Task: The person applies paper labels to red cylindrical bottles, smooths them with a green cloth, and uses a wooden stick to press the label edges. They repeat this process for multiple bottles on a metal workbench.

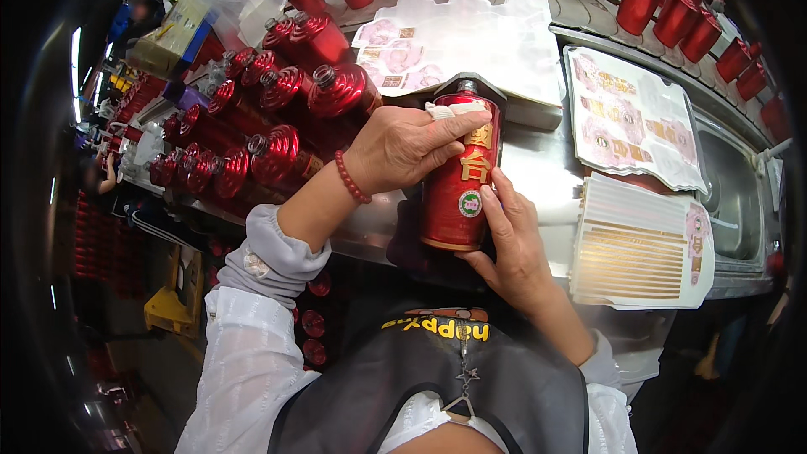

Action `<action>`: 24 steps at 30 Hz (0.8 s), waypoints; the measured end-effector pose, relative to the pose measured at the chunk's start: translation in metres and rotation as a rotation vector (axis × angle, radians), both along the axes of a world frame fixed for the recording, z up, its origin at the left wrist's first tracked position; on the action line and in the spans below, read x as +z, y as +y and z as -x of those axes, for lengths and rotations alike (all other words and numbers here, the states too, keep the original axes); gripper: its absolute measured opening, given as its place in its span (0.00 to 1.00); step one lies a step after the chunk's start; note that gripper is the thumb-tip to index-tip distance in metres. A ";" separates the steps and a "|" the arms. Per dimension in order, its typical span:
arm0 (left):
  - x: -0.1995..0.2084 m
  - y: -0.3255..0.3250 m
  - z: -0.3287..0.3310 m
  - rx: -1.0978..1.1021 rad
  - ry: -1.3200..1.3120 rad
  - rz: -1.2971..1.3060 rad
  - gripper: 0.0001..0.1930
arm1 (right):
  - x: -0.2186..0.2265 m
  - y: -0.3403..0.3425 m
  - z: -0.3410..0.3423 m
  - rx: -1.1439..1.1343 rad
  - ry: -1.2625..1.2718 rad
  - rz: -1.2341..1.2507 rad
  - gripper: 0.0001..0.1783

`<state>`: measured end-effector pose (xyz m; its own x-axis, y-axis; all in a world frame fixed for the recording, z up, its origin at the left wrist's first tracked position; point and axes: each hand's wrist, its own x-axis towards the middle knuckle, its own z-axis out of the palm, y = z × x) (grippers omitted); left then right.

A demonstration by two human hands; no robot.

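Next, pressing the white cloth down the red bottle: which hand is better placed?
Left, probably: the left hand has the white cloth against the upper front of the red bottle; the right hand touches its lower right side.

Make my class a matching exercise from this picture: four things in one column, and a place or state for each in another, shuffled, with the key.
Column one
1. left hand
2. right hand
3. beaded bracelet
4. gold-striped sheets

Column two
A. at the lower right side of the red bottle
B. around a wrist
C. lying to the right of both hands
D. pressing a white cloth to the bottle's upper part

Right pairs: 1-D, 2-A, 3-B, 4-C
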<state>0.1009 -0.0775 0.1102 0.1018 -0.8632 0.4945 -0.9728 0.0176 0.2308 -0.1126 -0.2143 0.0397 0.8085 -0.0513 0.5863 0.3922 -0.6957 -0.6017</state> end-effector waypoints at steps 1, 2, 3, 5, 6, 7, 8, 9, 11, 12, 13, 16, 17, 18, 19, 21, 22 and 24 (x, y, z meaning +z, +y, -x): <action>-0.002 0.002 0.000 0.007 -0.003 0.007 0.22 | -0.001 0.000 0.000 0.002 -0.004 -0.012 0.56; -0.003 0.005 0.000 0.014 -0.007 0.014 0.22 | -0.002 0.000 -0.001 0.004 -0.007 -0.024 0.56; -0.003 0.005 -0.001 0.008 -0.031 0.021 0.22 | -0.002 0.001 0.000 -0.002 -0.006 -0.027 0.56; 0.006 0.001 -0.003 -0.024 -0.105 -0.050 0.22 | -0.004 0.002 0.000 -0.010 -0.005 -0.034 0.56; 0.012 -0.001 -0.002 -0.037 -0.141 -0.088 0.22 | -0.004 0.001 -0.001 -0.024 -0.012 -0.029 0.57; 0.029 -0.007 0.007 -0.026 -0.212 -0.216 0.23 | -0.004 0.002 -0.001 -0.031 -0.011 -0.021 0.58; 0.034 -0.016 0.008 -0.054 -0.236 -0.275 0.19 | -0.005 0.003 -0.002 -0.037 -0.010 -0.013 0.58; 0.037 -0.023 0.010 -0.066 -0.269 -0.300 0.20 | -0.003 0.005 -0.002 -0.047 -0.003 -0.016 0.59; 0.042 -0.042 0.013 -0.071 -0.284 -0.346 0.19 | -0.002 0.006 -0.003 -0.075 0.020 -0.005 0.62; 0.044 -0.040 0.012 -0.067 -0.207 -0.295 0.16 | -0.003 0.007 -0.003 -0.092 0.032 -0.003 0.63; 0.036 -0.037 0.009 0.000 -0.143 -0.165 0.15 | -0.006 0.008 -0.002 -0.109 0.044 -0.001 0.63; 0.018 -0.024 0.002 0.406 0.065 0.063 0.14 | -0.014 0.007 -0.003 -0.139 0.068 0.001 0.61; 0.007 -0.025 -0.004 0.457 0.149 0.016 0.16 | -0.014 0.007 -0.002 -0.148 0.067 -0.020 0.61; -0.006 -0.027 -0.012 0.516 0.237 -0.025 0.19 | -0.012 0.008 -0.002 -0.147 0.068 -0.036 0.60; -0.018 -0.029 -0.022 0.513 0.555 -0.083 0.22 | -0.009 0.010 -0.004 -0.143 0.034 -0.032 0.60; -0.028 -0.039 -0.031 0.476 1.188 -0.079 0.28 | -0.008 0.013 -0.004 -0.149 0.021 -0.040 0.60; -0.026 -0.043 -0.032 0.443 1.493 -0.020 0.30 | -0.008 0.014 -0.002 -0.154 0.023 -0.040 0.60; -0.027 -0.040 -0.041 0.370 1.560 -0.090 0.31 | -0.009 0.013 0.000 -0.148 -0.003 -0.073 0.60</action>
<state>0.1416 -0.1177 0.0830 0.6337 -0.6968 -0.3360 0.2549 -0.2220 0.9411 -0.1129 -0.2013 0.0311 0.7871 -0.2129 0.5790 0.2902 -0.7004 -0.6521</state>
